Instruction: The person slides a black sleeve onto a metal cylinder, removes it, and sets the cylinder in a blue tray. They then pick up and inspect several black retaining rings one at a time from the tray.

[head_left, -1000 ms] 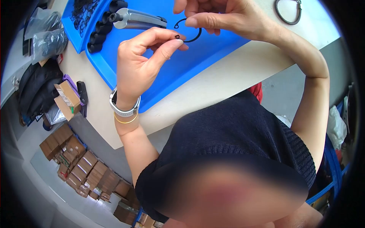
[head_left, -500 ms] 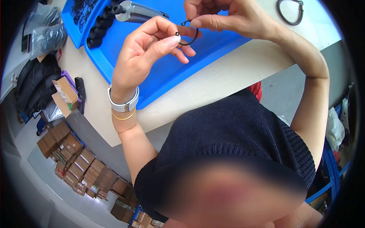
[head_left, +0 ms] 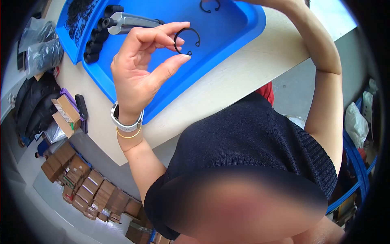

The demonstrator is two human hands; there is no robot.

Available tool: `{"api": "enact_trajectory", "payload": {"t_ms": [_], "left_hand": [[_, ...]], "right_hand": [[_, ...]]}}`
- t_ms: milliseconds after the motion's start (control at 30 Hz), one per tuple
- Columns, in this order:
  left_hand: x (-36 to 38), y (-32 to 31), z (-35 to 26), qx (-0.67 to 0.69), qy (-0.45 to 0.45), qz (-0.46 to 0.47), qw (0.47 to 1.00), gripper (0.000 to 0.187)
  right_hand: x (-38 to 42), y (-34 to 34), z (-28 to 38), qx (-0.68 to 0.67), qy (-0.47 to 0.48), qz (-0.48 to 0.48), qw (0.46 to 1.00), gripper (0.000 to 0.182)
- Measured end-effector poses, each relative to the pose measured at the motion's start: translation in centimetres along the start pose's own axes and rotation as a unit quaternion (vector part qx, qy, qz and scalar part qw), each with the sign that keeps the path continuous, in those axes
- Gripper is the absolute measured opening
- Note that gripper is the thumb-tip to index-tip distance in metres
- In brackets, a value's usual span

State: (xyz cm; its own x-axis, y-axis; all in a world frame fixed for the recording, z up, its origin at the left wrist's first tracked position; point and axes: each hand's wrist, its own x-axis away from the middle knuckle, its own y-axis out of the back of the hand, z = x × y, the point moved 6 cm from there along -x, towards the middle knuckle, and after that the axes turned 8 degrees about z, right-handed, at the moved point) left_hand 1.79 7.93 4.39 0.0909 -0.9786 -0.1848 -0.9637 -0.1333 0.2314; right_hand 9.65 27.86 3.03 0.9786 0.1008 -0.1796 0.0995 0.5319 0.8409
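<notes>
My left hand (head_left: pixel 142 69) is raised over the large blue tray (head_left: pixel 158 107), its thumb and fingers curved around a black circlip (head_left: pixel 197 35). The circlip's gap and two eyelet ends face right, near the thumb tip. A second black circlip (head_left: pixel 202 6) lies in the tray near the top edge of the view. Beyond it, my right hand (head_left: pixel 280 3) reaches up out of frame, so its fingers are mostly cut off and any hold is hidden.
A grey metal cylinder (head_left: pixel 136 21) with a black knob lies in the tray beside several black cylindrical parts (head_left: pixel 93 47). At upper left, a smaller blue tray (head_left: pixel 77 57) holds many black rings. An open carton (head_left: pixel 67 114) stands at the pale table's (head_left: pixel 103 134) left side.
My right hand has let go of the circlip and moved up, mostly out of view. The circlip has turned in my left hand. The second circlip in the tray now shows.
</notes>
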Motion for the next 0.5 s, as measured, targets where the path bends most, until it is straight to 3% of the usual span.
{"api": "enact_trajectory", "payload": {"t_ms": [167,300,367,500], "left_hand": [[0.1,0.1,-0.7,-0.106,-0.016,-0.005,0.994,0.047],[0.0,0.1,-0.7,-0.126,-0.027,-0.011,0.992,0.055],[0.0,0.1,-0.9,-0.157,-0.036,-0.007,0.987,0.059],[0.1,0.2,-1.0,-0.197,-0.040,-0.005,0.980,0.061]], "right_hand": [[0.4,-2.5,1.1,0.144,0.041,0.049,0.988,0.028],[0.3,-2.5,1.4,0.134,0.019,0.047,0.990,0.025],[0.0,-2.8,0.8,0.114,-0.045,0.101,0.987,0.024],[0.3,-2.8,1.2,0.149,-0.041,0.109,0.982,0.027]]}}
